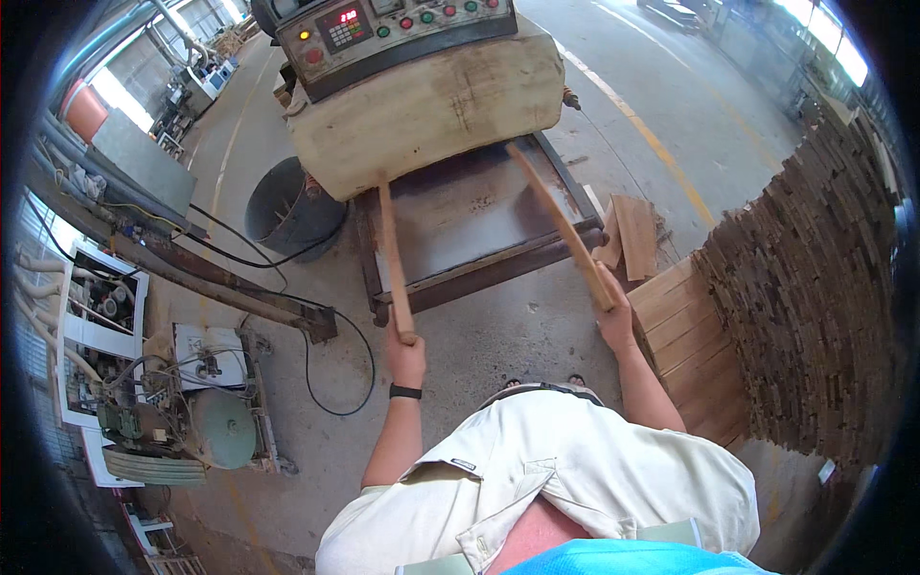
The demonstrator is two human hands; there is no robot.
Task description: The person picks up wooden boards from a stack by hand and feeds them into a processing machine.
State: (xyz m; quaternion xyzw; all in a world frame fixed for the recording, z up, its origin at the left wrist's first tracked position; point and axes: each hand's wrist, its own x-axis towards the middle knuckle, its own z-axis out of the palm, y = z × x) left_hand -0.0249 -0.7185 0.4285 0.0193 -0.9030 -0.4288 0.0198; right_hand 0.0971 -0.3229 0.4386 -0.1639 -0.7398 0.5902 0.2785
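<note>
Bed edges: the metal machine bed [450, 251] is bounded by a dark raised frame at its sides and a dark bar along its front; the cream machine housing [431, 115] closes off its far end.
Room in front: concrete floor [498, 335] spans the gap between the front bar and the person's feet.
Room at right: a dense stack of wooden strips [815, 268] and a layer of flat planks [692, 350] limit the right side; loose boards [634, 235] lie just beside the bed's front right corner. Beyond, a yellow floor line [661, 153] runs along a broad aisle.
Room at left: a black cable [372, 376] loops on the floor near the left forearm.
Tub: a round black tub [264, 216] stands left of the bed, with a few thin wood pieces inside.
Left strip: a long, narrow, light-brown wooden strip [394, 251], squared at its near end, extends over the bed's left part to the housing's lower edge.
Right strip: a second strip [559, 216], similar in colour and form, slants over the bed's right frame, its far end near the housing; contact with the frame cannot be told.
Grips: the left hand [406, 360] is closed around the left strip's near end; the right hand [615, 309] grasps the right strip likewise.
</note>
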